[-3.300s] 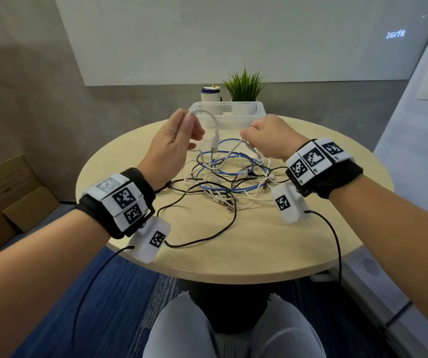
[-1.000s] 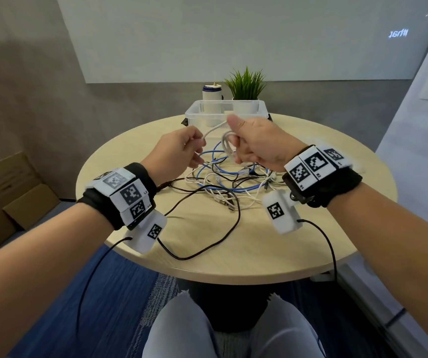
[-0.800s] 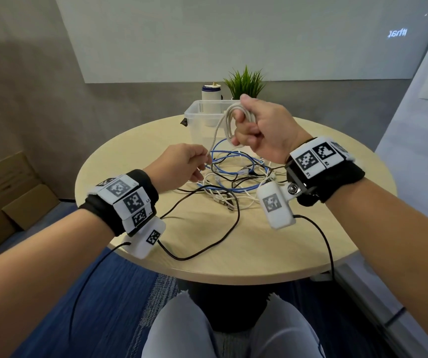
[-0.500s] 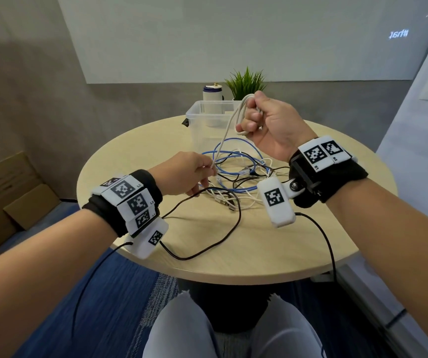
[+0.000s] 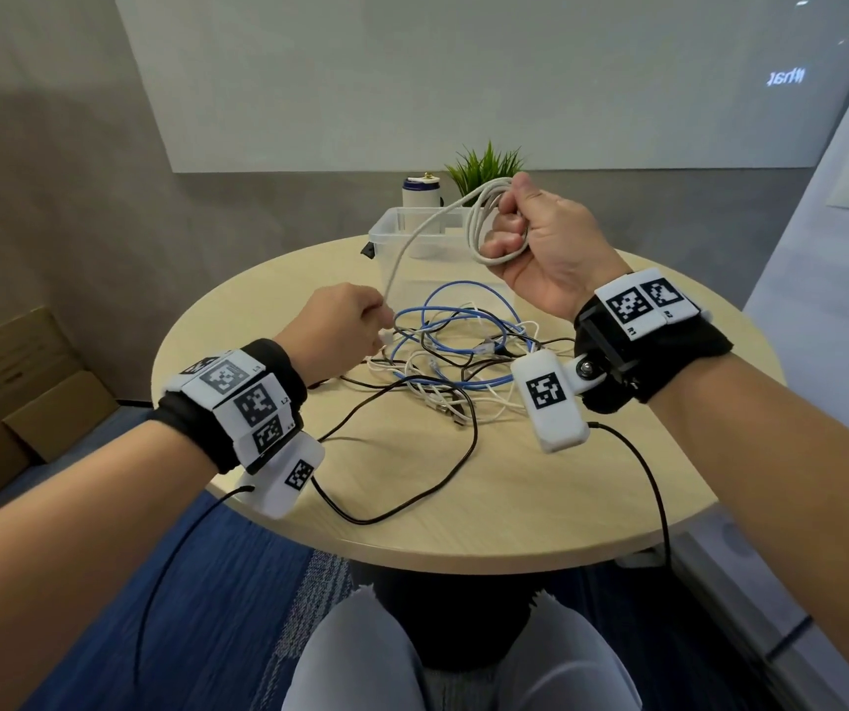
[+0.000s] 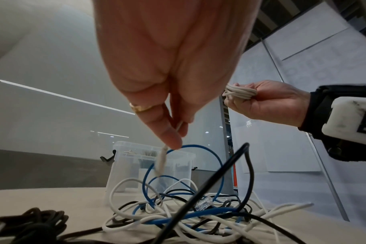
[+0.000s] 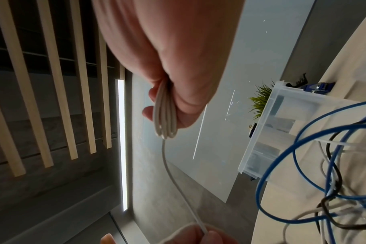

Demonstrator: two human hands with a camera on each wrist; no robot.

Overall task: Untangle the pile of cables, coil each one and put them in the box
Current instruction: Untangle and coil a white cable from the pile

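Overhead, white cable [image 5: 484,218] coils clenched in right hand [image 5: 540,248], tail pinched by left hand [image 5: 340,320] (wristband tag [image 5: 258,402] "L2").

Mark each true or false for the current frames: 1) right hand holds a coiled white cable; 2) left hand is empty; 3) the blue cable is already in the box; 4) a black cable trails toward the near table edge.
1) True: the right hand grips loops of the white cable.
2) False: the left hand pinches that cable's free end, near its plug.
3) False: the blue cable lies in the tangle on the table, in front of the clear plastic box.
4) True: the black cable loops there.
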